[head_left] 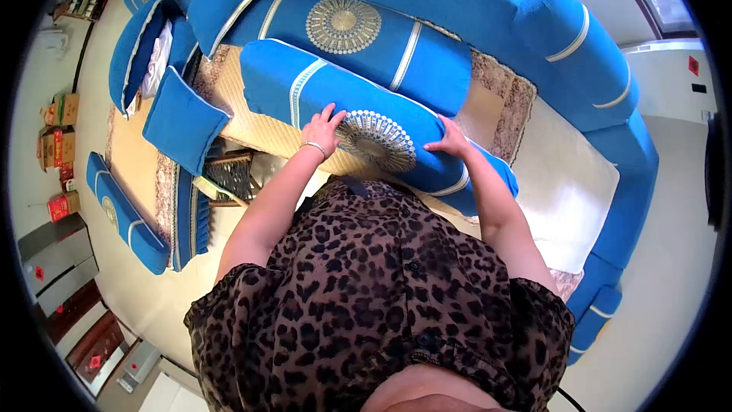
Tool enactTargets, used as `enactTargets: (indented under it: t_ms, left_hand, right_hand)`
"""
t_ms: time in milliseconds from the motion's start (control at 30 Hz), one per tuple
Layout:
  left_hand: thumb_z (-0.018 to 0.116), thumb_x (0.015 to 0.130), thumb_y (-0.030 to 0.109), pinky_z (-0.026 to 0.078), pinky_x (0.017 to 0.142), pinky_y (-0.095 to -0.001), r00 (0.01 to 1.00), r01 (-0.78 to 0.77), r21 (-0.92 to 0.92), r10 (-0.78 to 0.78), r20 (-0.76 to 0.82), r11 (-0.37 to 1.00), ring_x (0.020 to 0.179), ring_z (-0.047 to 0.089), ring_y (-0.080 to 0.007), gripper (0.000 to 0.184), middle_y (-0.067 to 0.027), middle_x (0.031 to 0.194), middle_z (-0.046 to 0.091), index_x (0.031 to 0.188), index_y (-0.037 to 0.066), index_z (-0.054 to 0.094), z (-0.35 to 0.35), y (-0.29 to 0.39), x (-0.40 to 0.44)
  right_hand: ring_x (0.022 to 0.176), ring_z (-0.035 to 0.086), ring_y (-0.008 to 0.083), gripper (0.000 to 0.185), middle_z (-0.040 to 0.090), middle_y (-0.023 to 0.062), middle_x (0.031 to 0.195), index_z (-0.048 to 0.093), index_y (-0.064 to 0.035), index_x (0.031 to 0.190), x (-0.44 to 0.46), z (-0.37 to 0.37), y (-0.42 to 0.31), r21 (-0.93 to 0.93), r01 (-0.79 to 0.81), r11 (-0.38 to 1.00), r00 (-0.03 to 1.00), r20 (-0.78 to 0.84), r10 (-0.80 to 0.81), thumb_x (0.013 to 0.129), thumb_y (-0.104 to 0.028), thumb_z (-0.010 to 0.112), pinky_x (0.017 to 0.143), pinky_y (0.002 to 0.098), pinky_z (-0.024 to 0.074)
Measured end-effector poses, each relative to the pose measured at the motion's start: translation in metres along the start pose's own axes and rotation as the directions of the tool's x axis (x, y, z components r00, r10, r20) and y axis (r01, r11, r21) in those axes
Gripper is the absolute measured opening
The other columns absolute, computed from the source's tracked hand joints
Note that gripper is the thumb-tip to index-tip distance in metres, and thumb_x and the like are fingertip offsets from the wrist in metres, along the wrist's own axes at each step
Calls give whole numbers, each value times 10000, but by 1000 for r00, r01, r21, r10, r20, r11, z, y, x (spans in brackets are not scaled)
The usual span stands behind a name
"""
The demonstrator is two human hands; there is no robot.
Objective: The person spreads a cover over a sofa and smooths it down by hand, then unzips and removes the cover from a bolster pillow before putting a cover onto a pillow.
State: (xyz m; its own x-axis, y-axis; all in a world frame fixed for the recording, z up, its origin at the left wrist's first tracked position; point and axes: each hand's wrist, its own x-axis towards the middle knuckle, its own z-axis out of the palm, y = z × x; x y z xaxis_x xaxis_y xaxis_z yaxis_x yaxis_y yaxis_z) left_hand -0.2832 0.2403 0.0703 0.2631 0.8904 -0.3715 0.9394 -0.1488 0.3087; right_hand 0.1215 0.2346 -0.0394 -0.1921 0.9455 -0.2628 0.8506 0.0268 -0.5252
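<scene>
A long blue cushion (263, 80) with white trim bands and a pale round medallion lies across the sofa seat in front of me. My left hand (322, 131), with a bracelet at the wrist, rests on its face beside the medallion, fingers spread. Toward the cushion's other end, my right hand (451, 139) grips its upper edge, thumb on the face and fingertips at the rim. Just behind is a matching blue cushion (343, 24) with the same medallion, leaning along the sofa back. The held cushion's lower edge is partly hidden by my body.
Blue square cushions (185, 122) lie to the left, near a white cloth (158, 59). A quilted cream cover (248, 118) and a white cover (568, 175) lie on the seat. A low blue bolster (126, 214) sits farther left. Boxes (57, 145) line the left wall.
</scene>
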Motion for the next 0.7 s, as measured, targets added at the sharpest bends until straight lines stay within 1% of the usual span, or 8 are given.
enactTargets:
  t_ms: [133,200,300,367,433,500,633,700]
  left_hand:
    - [733,725,180,477,896,-403,995,-63,-12,62,-81,998,1091,507,-311,500,-97,1299,437,1186,215,540,2,0,-4]
    - [725,725,183,484,871,-406,990,-82,-67,74,-118,994,1064,514,-300,448,-91,1243,456,1144,212,567,13,-9,-24]
    - [726,724,194,489,835,-404,984,-111,-196,80,-159,974,1023,524,-288,344,-80,1110,472,1042,193,594,23,-24,-54]
    - [723,733,198,484,836,-394,994,-74,-227,52,-98,971,1026,523,-279,312,-75,1103,472,1017,181,594,29,-37,-68]
    - [715,746,213,478,835,-374,996,-67,-278,48,-76,958,1017,531,-266,286,-70,1075,479,999,170,589,35,-48,-74]
    - [693,770,217,477,833,-370,999,-14,-342,1,-36,940,1023,535,-251,247,-64,1080,473,988,161,590,33,-47,-78]
    - [639,823,217,496,764,-361,975,14,-595,-142,-169,803,872,601,-277,208,-82,1024,577,1008,125,612,35,-82,-57]
    - [619,844,237,495,724,-364,830,84,-582,-380,-408,809,800,602,-294,231,-126,962,602,1007,74,614,4,-103,-38]
  right_hand:
    - [1135,506,317,1063,518,203,1232,421,8,1349,48,-33,-54,275,-351,895,867,457,199,553,-574,820,981,414,398]
    - [1144,522,323,1049,551,218,1186,387,6,1376,56,-15,-77,382,-448,808,839,492,232,597,-555,809,1002,394,401]
    - [1115,540,329,997,572,218,1149,427,-1,1349,52,33,-108,82,-2,997,960,279,-21,605,-545,807,978,392,420]
    - [1181,496,355,907,523,240,1256,507,-2,1276,47,42,-144,287,-182,940,914,402,54,586,-494,829,1005,401,401]
    - [1130,549,323,821,560,212,1240,533,-17,1251,49,48,-177,138,36,990,943,324,-80,601,-414,839,966,397,430]
    - [1059,593,305,709,616,185,1150,560,-28,1221,53,40,-209,228,25,973,936,336,-103,645,-349,820,923,397,451]
    - [941,645,284,483,686,143,974,616,-34,1130,63,50,-249,413,-39,910,888,431,-157,724,-245,769,854,399,471]
    - [898,637,347,393,674,174,929,634,-55,1081,54,32,-270,343,90,935,883,407,-235,754,-249,732,801,430,475]
